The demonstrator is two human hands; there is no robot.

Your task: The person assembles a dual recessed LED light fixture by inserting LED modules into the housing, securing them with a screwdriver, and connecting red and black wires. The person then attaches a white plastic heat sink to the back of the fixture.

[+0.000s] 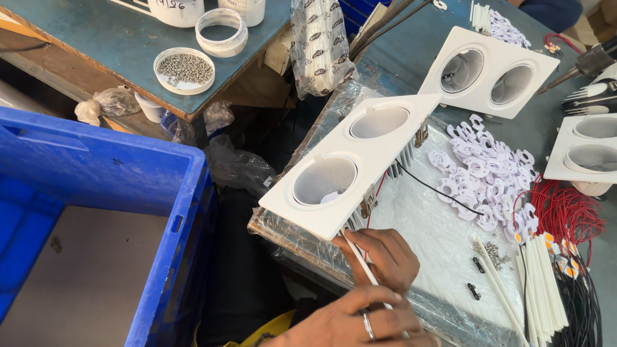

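I see both my hands low in view, close together just below the near corner of the white double-ring fixture (350, 168). My right hand (382, 254) sits nearer that corner, fingers curled in and pinching a thin white tube (360, 260). My left hand (357, 321) lies just beneath it, palm down, a ring on one finger, fingers (373, 297) stretched across the same tube, touching the right hand.

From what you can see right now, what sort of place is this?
Most likely a light-fitting assembly workshop. A white twin-hole downlight housing lies on the plastic-covered bench, with a pile of small white plastic parts, red wires and a tub of screws nearby.
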